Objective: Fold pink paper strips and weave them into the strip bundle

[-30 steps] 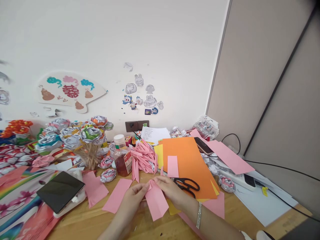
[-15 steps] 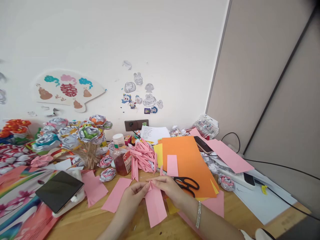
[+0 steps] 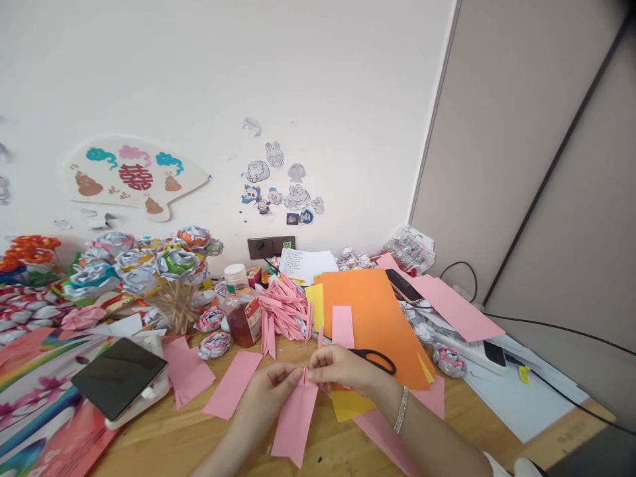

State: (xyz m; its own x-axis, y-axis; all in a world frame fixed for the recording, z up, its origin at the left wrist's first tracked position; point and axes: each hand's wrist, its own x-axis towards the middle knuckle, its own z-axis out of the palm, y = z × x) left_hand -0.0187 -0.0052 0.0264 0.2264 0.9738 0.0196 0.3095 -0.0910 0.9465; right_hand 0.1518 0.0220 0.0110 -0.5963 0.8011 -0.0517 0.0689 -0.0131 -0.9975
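- Folded pink paper strip [image 3: 295,417]: hangs below both hands above the wooden tabletop [image 3: 163,444], top end pinched between them.
- Left hand [image 3: 271,387]: fingertips grasping strip's top left.
- Right hand [image 3: 342,371]: fingers grasping strip's top right; black-handled scissors [image 3: 377,360] just behind.

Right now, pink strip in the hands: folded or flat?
Folded. The pink strip shows a lengthwise crease and its top end is pinched to a point between the left hand and right hand.
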